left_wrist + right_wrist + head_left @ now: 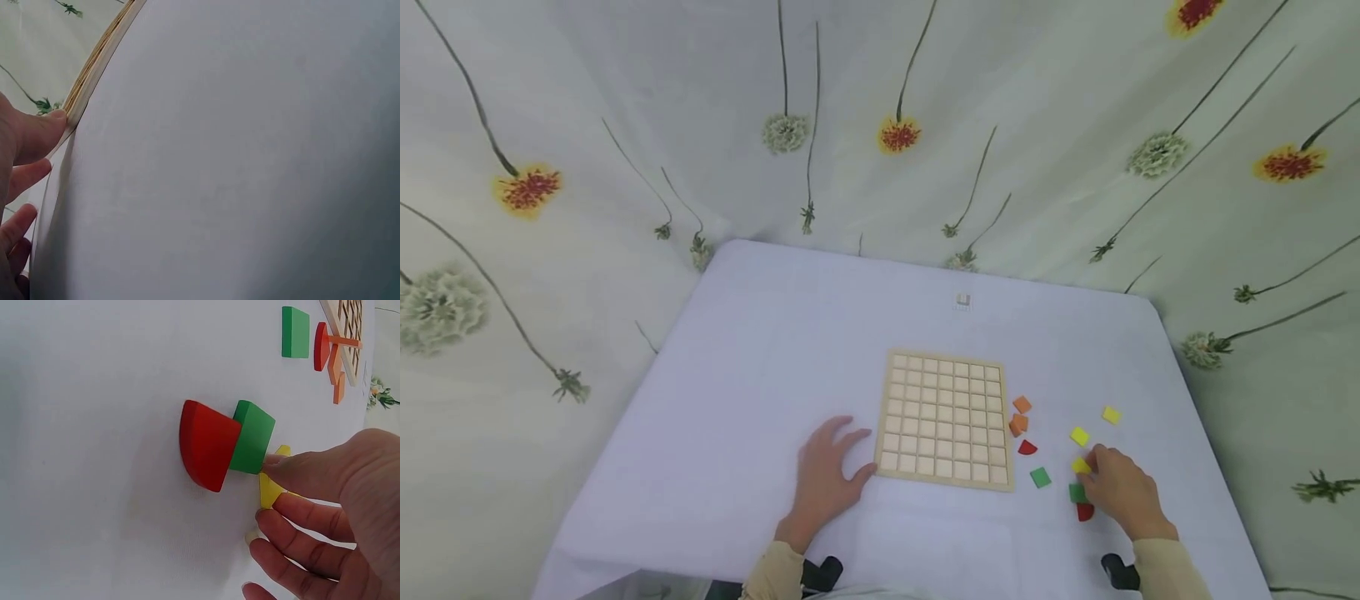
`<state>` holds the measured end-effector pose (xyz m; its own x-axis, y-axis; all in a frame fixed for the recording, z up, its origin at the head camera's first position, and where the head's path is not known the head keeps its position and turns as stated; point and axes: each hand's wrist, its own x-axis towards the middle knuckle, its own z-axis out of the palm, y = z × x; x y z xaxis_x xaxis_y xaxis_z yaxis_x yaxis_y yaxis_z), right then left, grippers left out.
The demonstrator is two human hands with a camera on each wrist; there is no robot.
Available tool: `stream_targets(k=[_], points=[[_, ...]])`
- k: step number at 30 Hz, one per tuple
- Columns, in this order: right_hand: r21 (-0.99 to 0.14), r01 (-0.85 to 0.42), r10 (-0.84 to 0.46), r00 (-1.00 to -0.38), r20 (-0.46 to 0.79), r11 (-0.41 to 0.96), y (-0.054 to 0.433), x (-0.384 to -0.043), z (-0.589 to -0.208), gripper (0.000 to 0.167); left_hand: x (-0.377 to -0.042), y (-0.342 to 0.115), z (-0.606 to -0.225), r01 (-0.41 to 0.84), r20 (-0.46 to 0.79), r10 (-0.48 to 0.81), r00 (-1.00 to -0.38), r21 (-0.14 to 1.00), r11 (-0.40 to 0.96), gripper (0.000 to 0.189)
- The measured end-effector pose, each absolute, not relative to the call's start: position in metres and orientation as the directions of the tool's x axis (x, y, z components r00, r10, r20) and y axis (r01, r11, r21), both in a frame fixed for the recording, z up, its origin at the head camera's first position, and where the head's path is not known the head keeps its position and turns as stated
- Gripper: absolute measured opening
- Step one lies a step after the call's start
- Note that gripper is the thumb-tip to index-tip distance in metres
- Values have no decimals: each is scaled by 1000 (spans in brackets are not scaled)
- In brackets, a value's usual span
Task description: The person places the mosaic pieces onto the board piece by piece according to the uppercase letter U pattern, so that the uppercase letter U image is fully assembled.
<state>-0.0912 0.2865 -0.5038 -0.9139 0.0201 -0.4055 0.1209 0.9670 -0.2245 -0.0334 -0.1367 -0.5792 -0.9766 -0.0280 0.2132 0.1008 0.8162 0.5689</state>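
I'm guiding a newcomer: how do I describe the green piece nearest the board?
Find the gridded board in the head view. Right of it, just below a red wedge, lies the green square; unlike the other green piece, it lies clear of the right hand.

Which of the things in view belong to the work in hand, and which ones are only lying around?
Probably in the work:
grid board, left hand at its edge
yellow piece at the right hand
other yellow pieces
green pieces
red pieces
orange pieces

Probably not:
small pale square beyond the board
flowered cloth behind
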Motion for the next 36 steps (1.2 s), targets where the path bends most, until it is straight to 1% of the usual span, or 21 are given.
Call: stream_targets(k=[3,10,16,25,36], points=[[-215,107,13,-918,-396,971,285,-91,-505,28,-31,-136,-578,94,214,-38,-976,570,816,48],[-166,30,-34,-928,-370,986,284,-94,-509,23,-31,-136,-577,77,200,-45,-979,560,825,48],[-151,6,-52,-926,-375,988,283,-95,-508,24,-31,-135,-576,68,190,-48,-981,561,825,47],[-124,-12,-63,-909,-411,992,282,-95,-509,25,-31,-135,-573,54,173,-56,-983,571,819,46],[-95,-55,-92,-889,-449,994,274,-94,-502,28,-29,-140,-575,67,196,-54,-979,562,825,46]])
